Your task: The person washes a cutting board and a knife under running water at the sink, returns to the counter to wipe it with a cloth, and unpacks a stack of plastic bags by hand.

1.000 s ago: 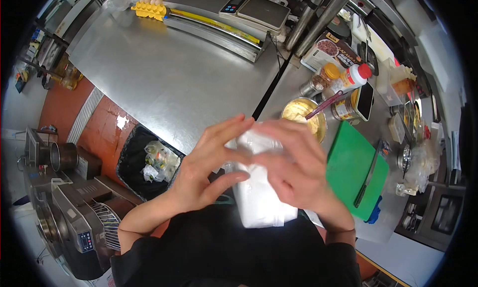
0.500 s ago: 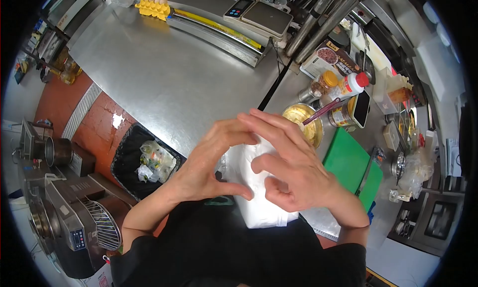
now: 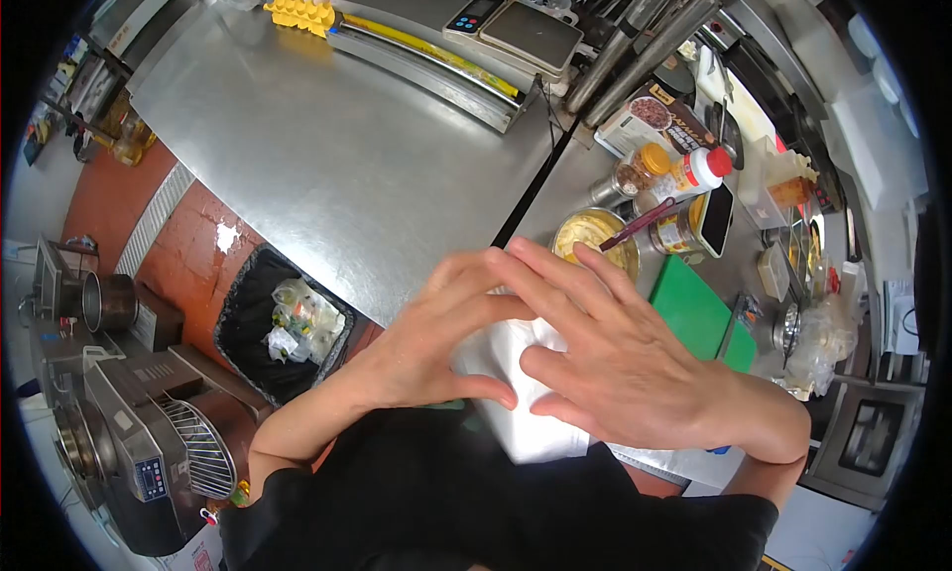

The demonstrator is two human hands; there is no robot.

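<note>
A glossy white plastic packet [image 3: 531, 412] is upright against the front of my dark shirt, partly hidden by my hands. My left hand [image 3: 426, 343] arches over its left side, thumb well apart from the fingers. Over the right side is my right hand [image 3: 625, 363], its fingers spread and its thumb bent inward. The fingertips of both hands meet or overlap above the packet; whether they touch it I cannot tell. Just beyond them stands a metal bowl [image 3: 635, 257] with a pale yellow mixture and a dark red-handled utensil [image 3: 640, 222].
A green cutting board [image 3: 689, 308] with a knife lies at right. Jars, a red-capped bottle [image 3: 699, 170] and a phone [image 3: 716, 219] stand behind the bowl. A wrap dispenser [image 3: 426, 60], scale [image 3: 531, 34] and egg tray [image 3: 300, 14] line the far counter. A lined bin [image 3: 253, 318] is at left.
My right hand has shifted slightly right and its curled fingers have spread. My left hand has stayed nearly in place. The view has shifted a little.
</note>
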